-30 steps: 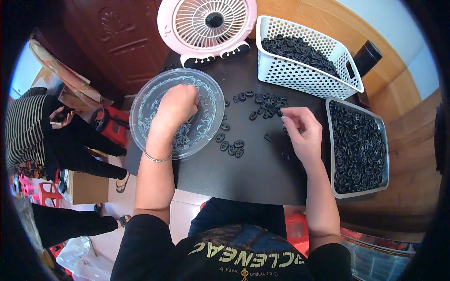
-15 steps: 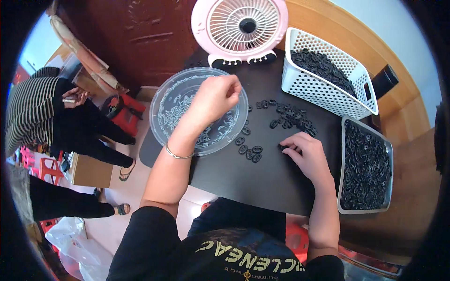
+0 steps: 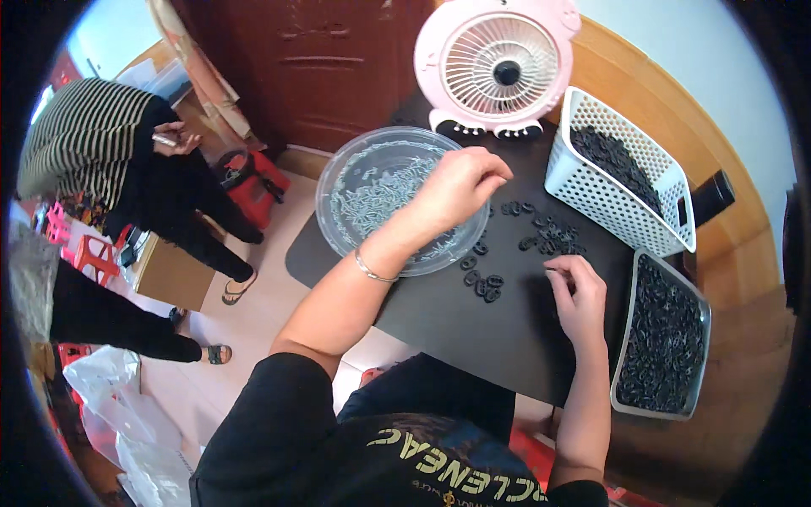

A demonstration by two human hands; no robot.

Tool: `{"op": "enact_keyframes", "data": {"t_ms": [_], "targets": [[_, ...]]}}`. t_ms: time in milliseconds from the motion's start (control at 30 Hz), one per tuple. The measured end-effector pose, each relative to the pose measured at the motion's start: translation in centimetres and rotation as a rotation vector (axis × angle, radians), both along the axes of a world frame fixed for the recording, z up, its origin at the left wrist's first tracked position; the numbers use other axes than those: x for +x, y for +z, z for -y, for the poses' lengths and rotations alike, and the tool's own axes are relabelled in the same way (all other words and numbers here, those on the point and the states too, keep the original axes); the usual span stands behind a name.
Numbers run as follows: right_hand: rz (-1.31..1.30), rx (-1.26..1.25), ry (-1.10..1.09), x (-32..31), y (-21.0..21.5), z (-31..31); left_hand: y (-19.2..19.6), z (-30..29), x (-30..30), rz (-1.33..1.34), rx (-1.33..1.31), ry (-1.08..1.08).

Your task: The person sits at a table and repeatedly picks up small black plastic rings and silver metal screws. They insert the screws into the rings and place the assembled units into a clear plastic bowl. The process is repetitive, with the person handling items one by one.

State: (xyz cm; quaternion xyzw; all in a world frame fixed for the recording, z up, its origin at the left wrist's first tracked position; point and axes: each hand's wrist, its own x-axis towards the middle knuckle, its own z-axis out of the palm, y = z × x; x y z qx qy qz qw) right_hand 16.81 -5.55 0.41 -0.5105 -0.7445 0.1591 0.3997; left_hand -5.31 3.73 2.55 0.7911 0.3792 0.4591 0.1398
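My left hand (image 3: 460,184) is closed in a pinch above the right side of a clear round plastic tub (image 3: 331,241). Whatever its fingertips hold, if anything, is hidden. Inside the tub lie many small pale, thin pieces (image 3: 380,198). Over the dark tabletop, my right hand (image 3: 580,297) pinches a small black piece (image 3: 549,269) between thumb and fingers; only its edge shows. Loose black oval pieces with holes (image 3: 487,287) lie between the tub and that hand. A looser heap of black pieces (image 3: 553,237) sits just beyond my right fingertips.
A pink fan (image 3: 435,72) stands at the back of the dark table (image 3: 448,325). Toward the right are a white perforated basket (image 3: 583,182) and a metal tray (image 3: 627,397), both holding black pieces. At left, a person in a striped top (image 3: 89,127) and another person's legs (image 3: 118,321) are visible.
The view has swung, so the table appears further right. My left hand has moved slightly rightward relative to the tub. My right hand stays pinched near the black pieces, shifted slightly.
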Motion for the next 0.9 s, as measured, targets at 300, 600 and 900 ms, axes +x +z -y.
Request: {"op": "enact_keyframes", "data": {"t_ms": [300,600,900], "targets": [[-0.097,0.101,-0.004,0.0,-0.6,0.0,-1.0,-0.1,0.1,0.159,0.071,-0.049],[-0.363,-0.014,-0.057,0.0,-0.9,-0.4,-0.9,0.4,0.8,0.376,-0.088,-0.183],[-0.387,0.031,0.075,-1.5,-0.2,-1.0,-1.0,0.8,1.7,0.461,-0.362,-0.349]]}}
